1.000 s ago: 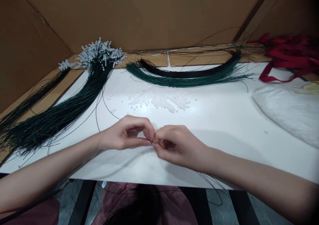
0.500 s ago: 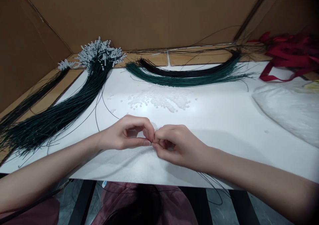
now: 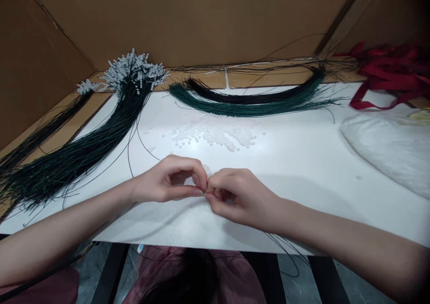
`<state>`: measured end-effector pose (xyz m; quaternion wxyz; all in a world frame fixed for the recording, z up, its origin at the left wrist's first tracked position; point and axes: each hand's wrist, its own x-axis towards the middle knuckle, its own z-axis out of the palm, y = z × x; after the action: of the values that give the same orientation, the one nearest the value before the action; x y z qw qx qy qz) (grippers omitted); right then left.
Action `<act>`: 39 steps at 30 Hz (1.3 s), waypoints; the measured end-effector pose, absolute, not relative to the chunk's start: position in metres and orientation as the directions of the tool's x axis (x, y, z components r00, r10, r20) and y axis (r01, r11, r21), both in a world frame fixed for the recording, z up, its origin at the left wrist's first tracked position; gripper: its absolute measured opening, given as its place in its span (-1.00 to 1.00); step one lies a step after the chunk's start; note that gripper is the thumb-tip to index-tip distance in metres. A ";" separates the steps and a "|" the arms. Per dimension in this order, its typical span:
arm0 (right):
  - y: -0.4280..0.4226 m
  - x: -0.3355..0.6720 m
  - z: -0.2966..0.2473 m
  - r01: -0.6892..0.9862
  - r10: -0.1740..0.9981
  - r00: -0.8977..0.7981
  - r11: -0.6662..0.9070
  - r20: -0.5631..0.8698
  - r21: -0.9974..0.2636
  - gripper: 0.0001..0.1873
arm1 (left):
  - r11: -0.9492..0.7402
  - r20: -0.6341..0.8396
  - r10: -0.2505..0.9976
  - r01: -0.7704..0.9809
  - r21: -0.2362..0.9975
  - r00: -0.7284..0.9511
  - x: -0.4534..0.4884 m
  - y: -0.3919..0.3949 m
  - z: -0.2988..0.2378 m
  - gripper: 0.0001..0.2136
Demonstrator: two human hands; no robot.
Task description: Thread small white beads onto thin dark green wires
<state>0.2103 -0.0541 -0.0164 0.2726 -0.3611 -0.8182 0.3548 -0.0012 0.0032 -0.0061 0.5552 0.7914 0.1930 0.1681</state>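
Observation:
My left hand (image 3: 176,178) and my right hand (image 3: 240,194) meet fingertip to fingertip above the white tabletop (image 3: 302,169). Both pinch closed on a tiny dark bit of thin wire (image 3: 203,193), mostly hidden by the fingers. Loose small white translucent beads (image 3: 218,133) lie scattered just beyond the hands. On the left rests a thick bundle of dark green wires (image 3: 101,138), with strings of white beads (image 3: 134,73) at its far end. Behind the loose beads lies a curved bundle of bare green and black wires (image 3: 255,109).
A smaller beaded wire bundle (image 3: 43,122) lies at the far left. Red ribbon (image 3: 379,77) is heaped at the back right, above a clear plastic bag (image 3: 393,147). Cardboard walls (image 3: 208,21) surround the table. Several loose wires (image 3: 292,252) hang over the front edge.

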 end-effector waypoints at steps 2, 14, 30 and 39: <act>-0.054 0.210 -0.017 0.391 0.785 -0.587 0.486 0.195 -0.781 -0.80 | -0.308 0.062 0.499 0.110 0.945 0.864 -0.001 0.003 -0.007 -0.94; -0.055 0.210 -0.015 0.385 0.799 -0.568 0.473 0.201 -0.793 -0.77 | -0.312 0.095 0.513 0.082 0.946 0.853 -0.002 0.002 -0.006 -0.91; -0.053 0.209 -0.016 0.377 0.802 -0.562 0.465 0.201 -0.801 -0.75 | -0.313 0.089 0.521 0.093 0.945 0.849 0.000 0.002 -0.006 -0.91; -0.055 0.209 -0.017 0.365 0.801 -0.557 0.474 0.220 -0.801 -0.73 | -0.311 0.088 0.506 0.087 0.946 0.858 -0.001 0.003 -0.006 -0.90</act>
<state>0.2093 -0.0550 -0.0171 0.3003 -0.3625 -0.8043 0.3626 -0.0011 0.0030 -0.0058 0.5558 0.7874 0.1884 0.1886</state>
